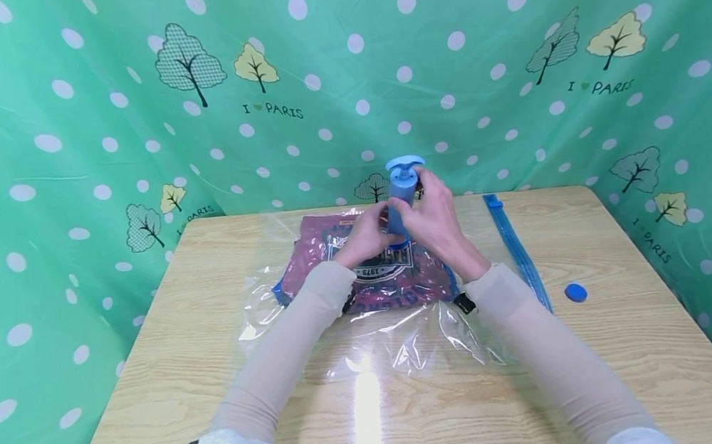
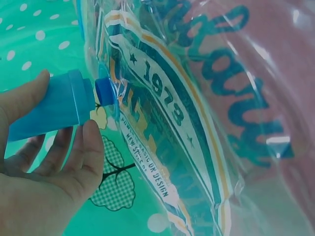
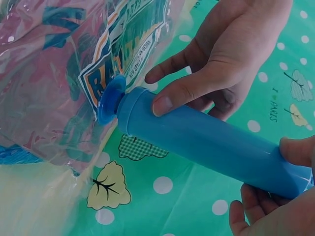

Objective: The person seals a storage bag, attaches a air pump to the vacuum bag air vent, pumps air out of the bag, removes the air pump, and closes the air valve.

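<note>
A blue hand pump [image 1: 403,190] stands nearly upright over a clear plastic vacuum bag [image 1: 400,346], its light blue handle [image 1: 404,162] uppermost. Inside the bag lies a folded dark pink garment [image 1: 307,252] with a printed "1973" badge. My left hand [image 1: 366,235] holds the lower barrel between thumb and fingers, near the bag. Higher up, my right hand [image 1: 436,218] grips the barrel close to the handle. In the right wrist view the pump's lower end meets the blue round valve [image 3: 110,101] on the bag; the left wrist view shows a blue neck [image 2: 104,91] between them.
A small blue cap [image 1: 575,292] lies on the wooden table [image 1: 632,352], right of the bag. Along the bag's right edge runs a blue zip seal [image 1: 516,246] with a slider near its far end. A green patterned curtain [image 1: 327,53] hangs behind and at both sides.
</note>
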`<action>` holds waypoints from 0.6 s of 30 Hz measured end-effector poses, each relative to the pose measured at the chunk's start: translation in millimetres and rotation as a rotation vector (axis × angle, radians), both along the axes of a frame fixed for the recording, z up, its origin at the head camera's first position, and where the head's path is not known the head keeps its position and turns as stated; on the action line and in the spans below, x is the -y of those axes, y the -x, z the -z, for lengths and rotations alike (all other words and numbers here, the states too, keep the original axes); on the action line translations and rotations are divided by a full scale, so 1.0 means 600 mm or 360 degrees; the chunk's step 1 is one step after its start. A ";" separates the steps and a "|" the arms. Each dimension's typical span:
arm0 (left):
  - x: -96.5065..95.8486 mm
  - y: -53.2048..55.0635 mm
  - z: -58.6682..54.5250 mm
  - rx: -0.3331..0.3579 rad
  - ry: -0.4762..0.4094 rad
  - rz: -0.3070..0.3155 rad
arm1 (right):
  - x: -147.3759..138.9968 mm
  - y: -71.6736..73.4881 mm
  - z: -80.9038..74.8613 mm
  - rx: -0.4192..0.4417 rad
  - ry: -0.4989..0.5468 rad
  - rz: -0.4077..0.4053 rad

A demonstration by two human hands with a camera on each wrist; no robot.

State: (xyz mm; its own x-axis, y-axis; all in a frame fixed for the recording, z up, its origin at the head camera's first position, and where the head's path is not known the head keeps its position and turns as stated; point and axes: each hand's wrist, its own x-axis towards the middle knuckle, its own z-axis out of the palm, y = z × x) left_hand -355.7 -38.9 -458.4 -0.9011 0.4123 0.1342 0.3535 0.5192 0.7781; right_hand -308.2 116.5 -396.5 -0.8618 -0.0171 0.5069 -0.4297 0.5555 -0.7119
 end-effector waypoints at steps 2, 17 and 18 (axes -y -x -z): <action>0.003 0.000 -0.002 0.0002 -0.0012 0.0006 | 0.000 -0.001 0.000 -0.0003 -0.0003 0.0002; 0.060 -0.003 -0.011 -0.0092 0.0121 -0.0037 | -0.008 -0.013 0.002 0.0044 0.0071 0.0025; 0.067 -0.004 -0.012 -0.0094 0.0145 -0.0043 | -0.008 -0.013 0.002 0.0048 0.0078 0.0027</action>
State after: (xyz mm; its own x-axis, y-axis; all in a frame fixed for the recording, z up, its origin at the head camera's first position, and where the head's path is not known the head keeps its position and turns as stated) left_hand -353.1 -79.1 -451.1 -0.9035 0.4011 0.1507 0.3826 0.5967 0.7053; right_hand -300.1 121.5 -397.9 -0.8767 0.0219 0.4805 -0.3983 0.5269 -0.7508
